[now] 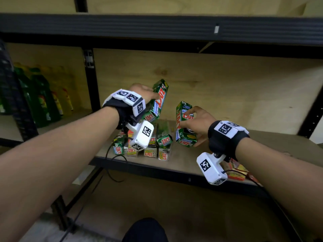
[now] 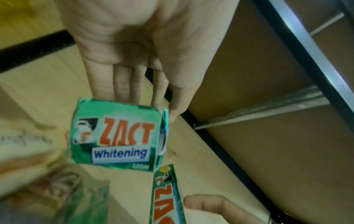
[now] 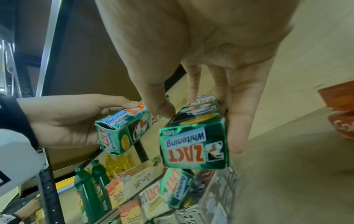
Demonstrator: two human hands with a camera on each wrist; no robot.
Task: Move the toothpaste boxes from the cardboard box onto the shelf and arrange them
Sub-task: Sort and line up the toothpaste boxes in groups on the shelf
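Two green toothpaste boxes are held above the shelf, one in each hand. Thumb and fingers of the left hand (image 1: 141, 92) are wrapped round the left box (image 1: 158, 102), which tilts with its long axis running from near-left up to far-right, its near end low by the wrist and its far end raised toward the back panel. Just to its right and not touching it, the right hand (image 1: 198, 123) pinches the right box (image 1: 185, 124) between thumb on the left face and fingers on the right; this box stands nearly upright, its top leaning slightly away, its lower end clear of the board. The right wrist view shows its square end flap facing the camera with the print upside down. Below the left box, a cluster of toothpaste boxes (image 1: 158, 144) lies on the shelf board (image 1: 183, 161), long axes running near to far, ends facing the front edge, one box resting on top of the others. The shelf is pale plywood in a black metal frame (image 1: 157, 27), with a plywood back panel (image 1: 227, 88). Far left, in the next bay, stand green and yellow bottles (image 1: 42, 98). At the near right edge of the board, orange and red packets (image 1: 237, 172) lie partly hidden by the right wrist.
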